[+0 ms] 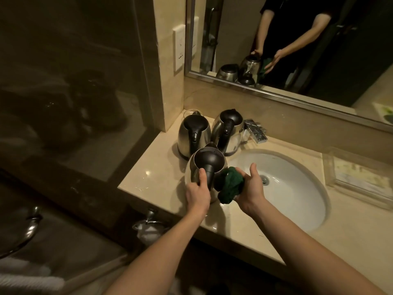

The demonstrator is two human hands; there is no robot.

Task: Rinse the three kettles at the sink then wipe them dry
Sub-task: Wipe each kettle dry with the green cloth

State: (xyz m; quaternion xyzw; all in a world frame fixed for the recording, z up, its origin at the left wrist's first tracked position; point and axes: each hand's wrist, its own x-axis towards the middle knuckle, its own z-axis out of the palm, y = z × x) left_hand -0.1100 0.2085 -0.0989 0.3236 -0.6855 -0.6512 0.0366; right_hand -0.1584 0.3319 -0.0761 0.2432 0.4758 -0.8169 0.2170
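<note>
Three steel kettles with black lids and handles stand on the beige counter left of the white sink [297,167]. The nearest kettle [207,161] is at the counter's front; my left hand [197,191] grips its black handle. My right hand [249,188] presses a bunched dark green cloth [230,187] against that kettle's right side. The other two kettles, one at the back left [192,134] and one at the back right [228,133], stand side by side behind it, untouched.
A chrome tap [255,130] sits behind the basin. A clear tray [359,177] lies on the counter at the right. A wall mirror [297,39] hangs above; a glass partition [74,92] rises at the left. A glass [189,112] stands in the back corner.
</note>
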